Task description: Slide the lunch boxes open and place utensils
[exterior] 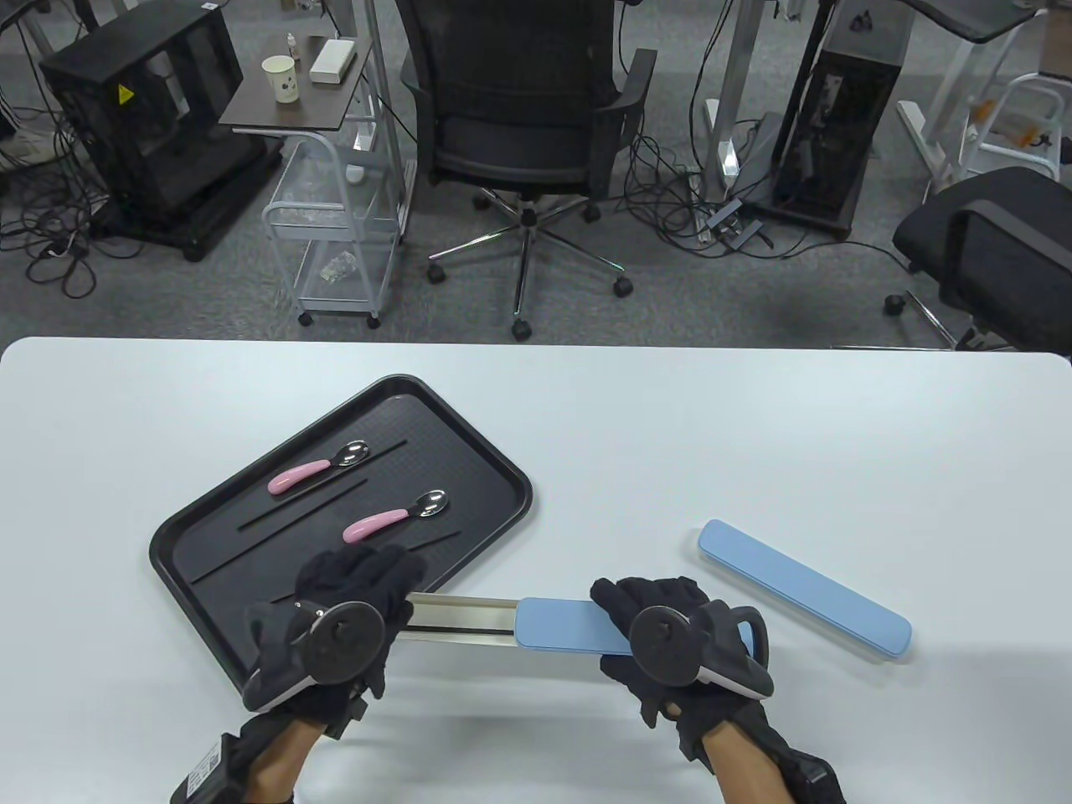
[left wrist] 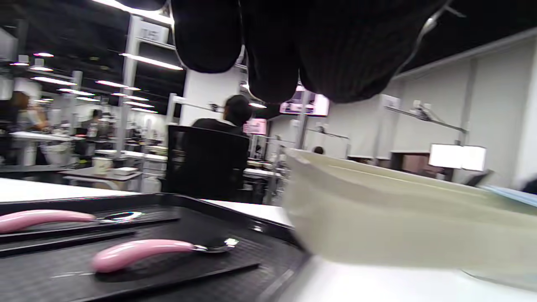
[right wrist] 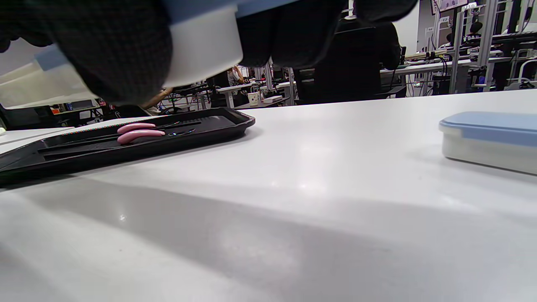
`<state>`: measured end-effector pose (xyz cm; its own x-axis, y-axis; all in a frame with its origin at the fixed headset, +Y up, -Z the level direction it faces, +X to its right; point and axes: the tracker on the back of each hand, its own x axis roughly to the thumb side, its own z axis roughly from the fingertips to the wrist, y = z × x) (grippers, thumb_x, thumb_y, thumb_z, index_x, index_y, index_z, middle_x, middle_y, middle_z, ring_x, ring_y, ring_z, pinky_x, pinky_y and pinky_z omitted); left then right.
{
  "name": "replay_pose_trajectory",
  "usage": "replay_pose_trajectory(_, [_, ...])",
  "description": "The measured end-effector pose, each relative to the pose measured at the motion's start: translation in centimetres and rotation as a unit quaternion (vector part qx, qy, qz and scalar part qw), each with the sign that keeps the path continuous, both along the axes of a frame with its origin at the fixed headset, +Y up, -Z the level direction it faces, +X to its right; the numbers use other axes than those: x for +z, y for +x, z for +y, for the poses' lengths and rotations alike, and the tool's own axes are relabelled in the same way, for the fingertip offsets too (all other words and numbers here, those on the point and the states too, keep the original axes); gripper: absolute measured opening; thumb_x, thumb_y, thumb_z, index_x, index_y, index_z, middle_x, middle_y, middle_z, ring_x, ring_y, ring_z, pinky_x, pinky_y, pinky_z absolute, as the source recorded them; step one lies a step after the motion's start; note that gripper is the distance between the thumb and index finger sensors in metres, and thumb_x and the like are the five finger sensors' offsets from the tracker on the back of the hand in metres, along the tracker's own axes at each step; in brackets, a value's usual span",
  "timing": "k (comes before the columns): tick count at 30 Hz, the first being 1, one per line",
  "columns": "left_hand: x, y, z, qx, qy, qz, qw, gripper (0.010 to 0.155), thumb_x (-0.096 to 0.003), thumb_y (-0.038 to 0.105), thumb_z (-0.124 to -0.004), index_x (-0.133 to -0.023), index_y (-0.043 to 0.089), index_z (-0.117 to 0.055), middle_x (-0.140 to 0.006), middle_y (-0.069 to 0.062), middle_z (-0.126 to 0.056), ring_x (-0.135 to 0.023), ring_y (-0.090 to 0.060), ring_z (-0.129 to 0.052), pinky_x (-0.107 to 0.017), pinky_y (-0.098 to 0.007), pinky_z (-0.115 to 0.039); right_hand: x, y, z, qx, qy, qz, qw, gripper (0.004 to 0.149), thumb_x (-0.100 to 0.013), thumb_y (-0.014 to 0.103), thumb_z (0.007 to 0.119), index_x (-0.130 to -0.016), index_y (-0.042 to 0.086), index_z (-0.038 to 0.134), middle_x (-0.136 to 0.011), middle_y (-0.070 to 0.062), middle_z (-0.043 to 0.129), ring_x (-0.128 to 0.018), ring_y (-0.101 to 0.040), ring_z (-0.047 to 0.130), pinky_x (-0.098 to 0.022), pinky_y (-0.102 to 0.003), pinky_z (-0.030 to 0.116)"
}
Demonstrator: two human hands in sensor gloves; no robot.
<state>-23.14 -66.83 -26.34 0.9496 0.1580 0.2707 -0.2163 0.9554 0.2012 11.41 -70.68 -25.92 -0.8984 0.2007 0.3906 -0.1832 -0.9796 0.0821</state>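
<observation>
I hold a long utensil box above the table's front. My left hand (exterior: 356,599) grips the left end of its cream base (exterior: 456,620), which also shows in the left wrist view (left wrist: 398,218). My right hand (exterior: 662,628) grips the box's right end with its blue lid (exterior: 565,626), slid partway to the right so the base lies open. A second, closed blue-lidded box (exterior: 804,599) lies on the table to the right and shows in the right wrist view (right wrist: 488,140). Two pink-handled spoons (exterior: 318,471) (exterior: 394,519) and black chopsticks (exterior: 301,507) lie in a black tray (exterior: 494,469).
The black tray lies on the left half of the white table (exterior: 754,435), its near corner under my left hand. Office chairs (exterior: 528,126) and a small cart (exterior: 335,209) stand beyond the table's far edge.
</observation>
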Motion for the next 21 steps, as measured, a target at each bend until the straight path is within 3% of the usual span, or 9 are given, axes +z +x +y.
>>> replay_pose_trajectory(5, [-1.6, -4.0, -0.7, 0.021, -0.041, 0.093, 0.995, 0.059, -0.0423, 0.041, -0.084, -0.098, 0.033, -0.069, -0.109, 0.001, -0.067, -0.104, -0.036, -0.052, -0.073, -0.058, -0.034, 0.0, 0.2, 0.0, 0.001, 0.002, -0.004, 1.000, 0.077, -0.043, 0.047, 0.088, -0.107, 0.031, 0.048, -0.107, -0.008, 0.056, -0.095, -0.037, 0.065, -0.073, -0.066, 0.044])
replay_pose_trajectory(11, [-3.9, -7.9, -3.2, 0.019, -0.112, 0.179, 0.977, 0.064, -0.0413, 0.045, -0.086, -0.101, 0.032, -0.066, -0.112, 0.002, -0.062, -0.106, -0.037, -0.045, -0.074, -0.060, -0.027, -0.1, 0.3, 0.0, 0.002, 0.000, -0.007, 1.000, 0.077, -0.043, 0.047, 0.088, -0.107, 0.031, 0.048, -0.107, -0.008, 0.056, -0.095, -0.037, 0.065, -0.073, -0.066, 0.044])
replay_pose_trajectory(21, [-6.6, -9.0, -6.7, -0.047, -0.212, 0.244, 0.945, 0.063, -0.0407, 0.046, -0.087, -0.100, 0.030, -0.070, -0.107, -0.002, -0.071, -0.103, -0.038, -0.052, -0.073, -0.061, -0.027, -0.2, 0.5, 0.0, 0.002, 0.000, -0.009, 1.000, 0.077, -0.043, 0.047, 0.088, -0.107, 0.031, 0.048, -0.107, -0.008, 0.056, -0.095, -0.037, 0.065, -0.073, -0.066, 0.044])
